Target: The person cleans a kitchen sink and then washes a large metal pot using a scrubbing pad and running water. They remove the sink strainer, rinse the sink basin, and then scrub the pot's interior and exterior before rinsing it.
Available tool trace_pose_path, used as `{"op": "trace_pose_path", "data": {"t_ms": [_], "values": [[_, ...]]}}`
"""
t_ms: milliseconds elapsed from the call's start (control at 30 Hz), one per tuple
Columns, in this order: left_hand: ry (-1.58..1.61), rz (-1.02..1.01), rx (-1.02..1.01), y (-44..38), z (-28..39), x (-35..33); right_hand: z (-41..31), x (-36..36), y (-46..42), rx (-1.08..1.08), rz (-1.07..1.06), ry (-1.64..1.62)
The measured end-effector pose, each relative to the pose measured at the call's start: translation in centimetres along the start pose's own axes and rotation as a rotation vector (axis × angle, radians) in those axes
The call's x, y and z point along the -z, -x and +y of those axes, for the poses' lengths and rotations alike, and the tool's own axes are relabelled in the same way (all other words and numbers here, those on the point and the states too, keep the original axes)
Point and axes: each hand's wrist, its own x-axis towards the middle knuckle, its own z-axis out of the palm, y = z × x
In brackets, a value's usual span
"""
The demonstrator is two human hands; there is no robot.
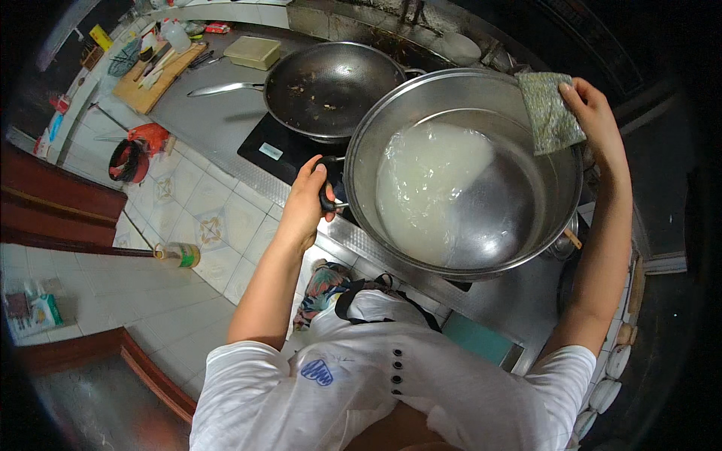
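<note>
My left hand (304, 206) is wrapped around the black side handle (324, 191) of a large stainless steel pot (522, 180). Cloudy whitish liquid (428, 175) has pooled over the left part of the pot's bottom, so the pot appears tilted that way; the right part of the bottom shows bare, shiny metal. At the far right rim, my right hand (598, 115) holds a greenish scouring cloth (548, 113), which hangs over the rim and partly inside. The cloth and fingers hide whether that hand also grips the rim or second handle.
A dark wok (333, 84) with food bits sits left of the pot, by a black cooktop (271, 138). A lidded plastic box (252, 52) and a wooden cutting board (161, 79) lie farther left on the metal counter (197, 110). A jar (177, 255) stands lower left.
</note>
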Motion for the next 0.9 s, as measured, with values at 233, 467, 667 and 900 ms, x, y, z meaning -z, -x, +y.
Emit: {"op": "trace_pose_path", "data": {"t_ms": [233, 467, 667, 900], "values": [[0.165, -0.197, 0.159, -5.5, 2.2, 2.8, -5.4, -1.1, -8.3, 0.064, -0.086, 0.233], [0.231, -0.297, 0.365, -10.5, 4.5, 5.2, -9.8, -3.4, -12.9, -0.029, -0.113, 0.438], [0.293, -0.348, 0.492, -13.0, 4.5, 6.7, -11.0, -5.4, -15.6, -0.129, -0.016, 0.667], [0.312, -0.369, 0.603, -14.1, 4.3, 7.6, -13.9, -8.0, -17.8, -0.141, 0.007, 0.806]]}}
